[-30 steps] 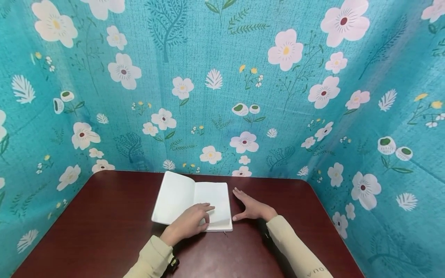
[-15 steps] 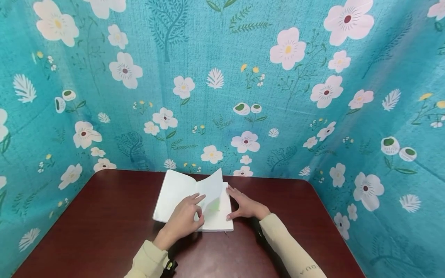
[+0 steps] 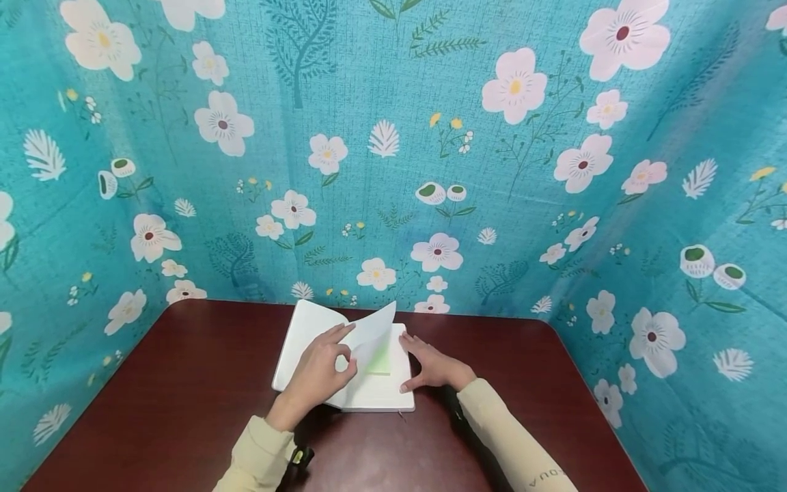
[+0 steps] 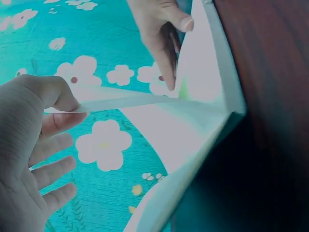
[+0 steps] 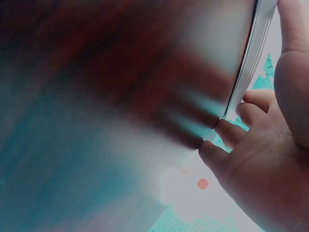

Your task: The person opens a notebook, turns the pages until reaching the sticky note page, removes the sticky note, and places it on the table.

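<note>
Notebook [image 3: 344,369], white and blank-paged, lies open at lower centre on the dark red surface [image 3: 184,410]; left hand [image 3: 320,372] pinches a lifted page [image 3: 375,335], right hand [image 3: 433,365] presses flat, fingers straight, on its edge.

Notebook [image 3: 344,369] on table [image 3: 184,410], left hand [image 3: 316,376] on it, right hand [image 3: 433,365] touching its right edge

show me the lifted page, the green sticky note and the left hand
lifted page [image 3: 376,326], head view, on its raised white surface
green sticky note [image 3: 380,361], head view, on its visible green part under the page
left hand [image 3: 316,374], head view, on the back of the hand
</note>
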{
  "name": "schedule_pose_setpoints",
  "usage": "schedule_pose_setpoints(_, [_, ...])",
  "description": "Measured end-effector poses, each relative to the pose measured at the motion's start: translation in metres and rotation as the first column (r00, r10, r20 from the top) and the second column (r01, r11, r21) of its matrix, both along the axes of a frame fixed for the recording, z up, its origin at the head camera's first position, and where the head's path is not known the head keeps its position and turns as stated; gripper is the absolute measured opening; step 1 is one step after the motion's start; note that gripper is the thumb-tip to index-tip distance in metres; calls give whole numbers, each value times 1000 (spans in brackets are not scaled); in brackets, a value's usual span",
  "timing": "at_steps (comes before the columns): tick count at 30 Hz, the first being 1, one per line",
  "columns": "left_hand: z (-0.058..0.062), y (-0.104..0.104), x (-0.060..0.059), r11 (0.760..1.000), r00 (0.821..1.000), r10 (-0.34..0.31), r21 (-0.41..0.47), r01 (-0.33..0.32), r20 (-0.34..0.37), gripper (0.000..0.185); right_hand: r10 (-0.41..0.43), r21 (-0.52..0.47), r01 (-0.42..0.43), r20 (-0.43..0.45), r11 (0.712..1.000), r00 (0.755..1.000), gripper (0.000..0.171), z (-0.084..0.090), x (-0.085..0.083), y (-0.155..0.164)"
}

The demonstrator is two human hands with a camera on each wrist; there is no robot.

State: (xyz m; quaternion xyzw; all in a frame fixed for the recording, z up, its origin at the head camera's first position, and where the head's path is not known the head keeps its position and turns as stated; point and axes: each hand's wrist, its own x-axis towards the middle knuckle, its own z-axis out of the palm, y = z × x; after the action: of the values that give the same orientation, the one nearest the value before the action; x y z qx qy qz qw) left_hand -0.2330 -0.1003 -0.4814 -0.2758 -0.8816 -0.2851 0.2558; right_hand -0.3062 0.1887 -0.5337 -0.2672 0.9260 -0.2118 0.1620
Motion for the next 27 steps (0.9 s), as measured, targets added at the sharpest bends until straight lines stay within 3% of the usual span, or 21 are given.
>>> schedule_pose_setpoints(8, [16, -3, 3, 999, 998, 51, 1, -51, 34, 15, -3, 14, 3, -2, 1000, 1000, 116, 0, 0, -1])
schedule_pose_setpoints(15, [24, -13, 12, 991, 995, 77, -108, -84, -68, 17, -8, 8, 8, 10, 1000, 1000, 116, -1, 3, -4])
schedule_pose_setpoints(22, [32, -27, 21, 955, 984, 92, -267, -130, -151, 20, -24, -2, 24, 9, 1000, 1000, 116, 2, 3, -4])
schedule_pose_setpoints(27, [32, -37, 25, 938, 980, 107, -311, -155, -167, 19, -22, 0, 22, 4, 1000, 1000, 117, 0, 3, -3])
